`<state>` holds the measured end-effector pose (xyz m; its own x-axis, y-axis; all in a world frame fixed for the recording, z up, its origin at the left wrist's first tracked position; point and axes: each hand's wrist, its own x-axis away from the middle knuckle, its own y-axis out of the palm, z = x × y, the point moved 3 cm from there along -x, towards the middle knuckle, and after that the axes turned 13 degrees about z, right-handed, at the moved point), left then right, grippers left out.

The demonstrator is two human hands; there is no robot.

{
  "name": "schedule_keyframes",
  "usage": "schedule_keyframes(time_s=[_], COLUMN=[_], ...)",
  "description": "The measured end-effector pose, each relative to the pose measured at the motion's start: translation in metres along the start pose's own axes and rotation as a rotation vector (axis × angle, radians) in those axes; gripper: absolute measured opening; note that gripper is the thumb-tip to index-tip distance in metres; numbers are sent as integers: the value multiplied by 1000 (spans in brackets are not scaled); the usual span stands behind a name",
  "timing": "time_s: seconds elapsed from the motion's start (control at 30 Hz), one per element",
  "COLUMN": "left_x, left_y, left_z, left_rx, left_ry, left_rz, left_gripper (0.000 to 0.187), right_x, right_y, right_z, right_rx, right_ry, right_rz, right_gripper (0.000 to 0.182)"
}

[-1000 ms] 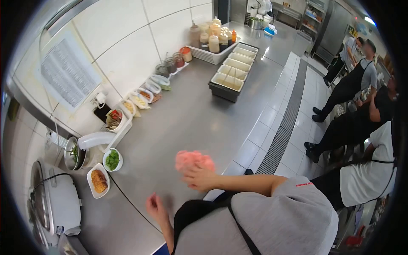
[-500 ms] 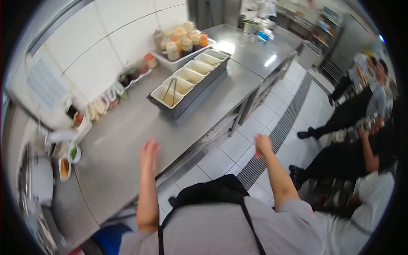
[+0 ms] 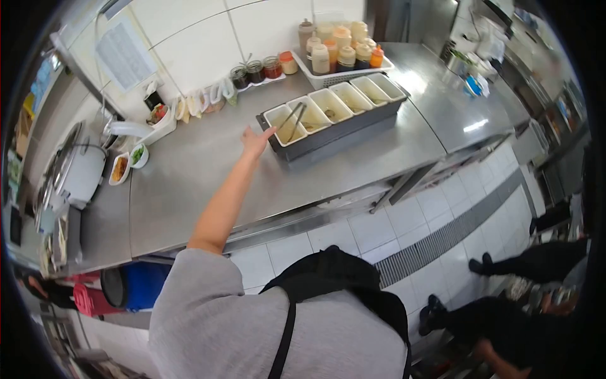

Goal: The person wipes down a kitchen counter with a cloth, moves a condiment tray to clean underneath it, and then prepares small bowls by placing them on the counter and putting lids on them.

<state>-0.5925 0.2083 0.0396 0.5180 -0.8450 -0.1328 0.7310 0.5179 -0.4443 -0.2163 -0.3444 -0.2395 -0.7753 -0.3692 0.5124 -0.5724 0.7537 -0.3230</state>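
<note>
My left hand (image 3: 257, 140) reaches over the steel counter (image 3: 196, 170), fingers stretched out and nothing seen in them. Its fingertips are right at the near left corner of a long black holder (image 3: 341, 136). White rectangular tubs (image 3: 328, 106) stand in a row inside this holder, with small remains of food at the bottom of some. Metal tongs (image 3: 297, 121) lean in the leftmost tub, just beyond my fingers. My right hand is out of view.
Squeeze bottles (image 3: 320, 58) fill a white basket (image 3: 319, 81) by the wall. Jars (image 3: 255, 71), small filled bags (image 3: 214, 93) and two bowls (image 3: 139, 156) stand farther left, near a large white cooker (image 3: 82, 167). Co-workers' legs (image 3: 480, 316) show at right, beside a floor drain (image 3: 429, 252).
My view has turned toward the counter. My left hand has moved forward to the holder's left end. My right hand, raised over the floor before, has left the view.
</note>
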Motion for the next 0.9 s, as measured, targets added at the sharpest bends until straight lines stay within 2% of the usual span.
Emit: schedule_keyframes(time_s=[0.07, 0.13, 0.2, 0.27, 0.3, 0.33, 0.37, 0.4, 0.47, 0.5, 0.57, 0.6, 0.67, 0.7, 0.8, 0.87, 0.9], left_x=[-3, 6, 15, 23, 17, 9, 9, 8, 21, 23, 25, 28, 34, 38, 49, 51, 59], left_y=[-9, 5, 38, 51, 58, 63, 57, 48, 19, 12, -8, -15, -33, -42, -55, -45, -43], left_z=[40, 81, 97, 122, 124, 119, 115, 112, 142, 147, 159, 161, 165, 165, 124, 68, 63], left_rx=[-60, -144, -113, -349, -349, -361, -382, -402, -315, -316, -175, -174, -7, 60, 253, -70, -53], left_ry=[420, 532, 680, 728, 722, 760, 795, 784, 879, 891, 959, 973, 982, 955, 765, 625, 634], left_rz=[-35, -182, -218, -501, -486, -417, -357, -368, -286, -288, -152, -162, 59, 98, 171, 25, 28], left_gripper=[91, 88, 77, 63, 63, 55, 46, 46, 37, 37, 36, 36, 36, 35, 36, 37, 37], right_x=[5, 7, -15, -34, -39, -37, -30, -20, -5, -1, 10, 17, 32, 35, 47, 58, 58], right_y=[21, 35, 43, 56, 56, 48, 36, 27, 2, -3, -8, -14, -33, -38, -50, -58, -56], right_z=[-59, -105, -131, -145, -143, -132, -114, -93, -60, -47, -21, -5, 24, 32, 48, 59, 60], right_rx=[118, -102, -33, 15, 41, 78, 116, 146, 187, 196, 204, 210, 225, 227, 232, 255, 265], right_ry=[-50, 82, 33, -20, -35, -35, -23, -6, 10, 7, 6, 9, 13, 5, -19, -32, -47], right_rz=[-4, -61, -121, -160, -171, -179, -189, -200, -199, -199, -198, -193, -163, -144, -78, -49, -39], right_gripper=[29, 30, 30, 30, 30, 30, 30, 30, 30, 30, 30, 31, 31, 31, 32, 33, 33])
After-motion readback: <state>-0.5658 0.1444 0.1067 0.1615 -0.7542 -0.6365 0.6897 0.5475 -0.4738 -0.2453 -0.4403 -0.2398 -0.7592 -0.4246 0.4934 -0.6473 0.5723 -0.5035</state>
